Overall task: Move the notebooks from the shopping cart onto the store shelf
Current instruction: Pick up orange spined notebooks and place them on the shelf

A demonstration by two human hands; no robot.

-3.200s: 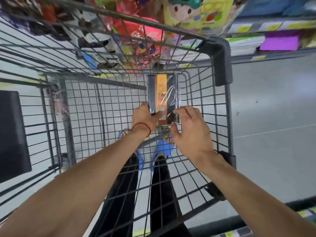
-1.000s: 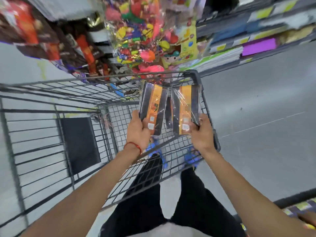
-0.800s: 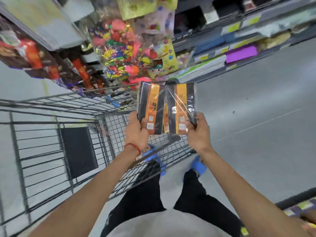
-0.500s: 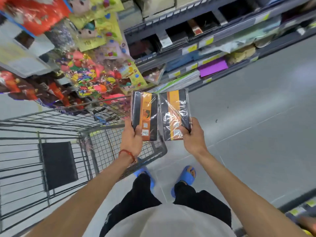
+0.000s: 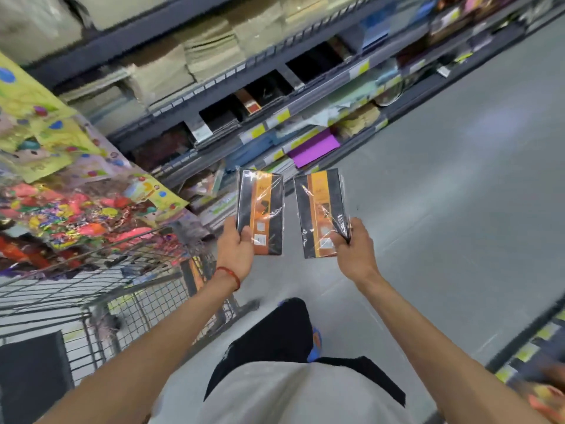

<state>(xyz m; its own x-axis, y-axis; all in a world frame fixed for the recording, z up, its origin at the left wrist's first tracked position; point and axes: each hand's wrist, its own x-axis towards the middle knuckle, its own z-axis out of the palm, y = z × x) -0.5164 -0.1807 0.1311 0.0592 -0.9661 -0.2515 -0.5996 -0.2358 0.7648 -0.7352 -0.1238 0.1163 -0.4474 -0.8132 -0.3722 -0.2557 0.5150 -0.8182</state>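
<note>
I hold two black-and-orange notebooks wrapped in clear film, one in each hand, out over the aisle floor. My left hand (image 5: 235, 250) grips the bottom left corner of the left notebook (image 5: 263, 206). In my right hand (image 5: 356, 250) is the bottom right edge of the right notebook (image 5: 321, 209). A small gap separates the two. The wire shopping cart (image 5: 128, 295) stands at the lower left, behind my left arm. The store shelf (image 5: 214, 87) runs diagonally ahead, with dark gaps between stacks of stationery.
Colourful toy and sweet packs (image 5: 76, 209) hang at the left above the cart. A purple pad (image 5: 315, 146) lies on a low shelf. Grey aisle floor (image 5: 458, 194) spreads to the right. Another shelf edge (image 5: 526, 347) shows at the bottom right.
Both hands lifted the notebooks out of the cart and carried them right, past its corner. The view swung toward the shelf, and the notebooks moved slightly apart.
</note>
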